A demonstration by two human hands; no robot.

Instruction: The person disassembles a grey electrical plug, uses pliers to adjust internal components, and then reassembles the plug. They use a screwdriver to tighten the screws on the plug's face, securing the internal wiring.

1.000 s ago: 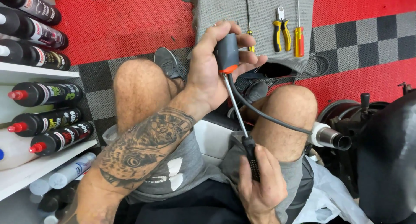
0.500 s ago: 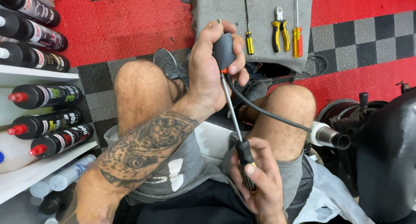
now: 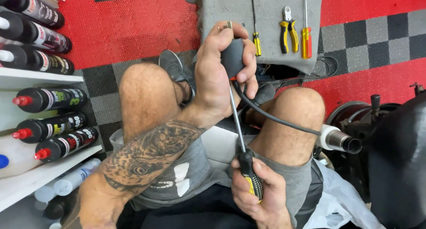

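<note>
My left hand, at the end of a tattooed forearm, is closed around a dark grey rounded part with an orange edge, held above my knees. A black cable runs from that part across my right thigh. My right hand, low between my thighs, grips the black-and-yellow handle of a screwdriver. Its long metal shaft points up into the underside of the grey part.
A grey cloth on the red and checkered floor mat holds yellow-handled pliers, an orange screwdriver and a yellow-tipped one. White shelves at left carry several black bottles. A chrome pipe and black machinery stand at right.
My right hand slid a little down and left along the screwdriver handle. My left hand shifted its hold, with the fingers covering more of the grey part.
</note>
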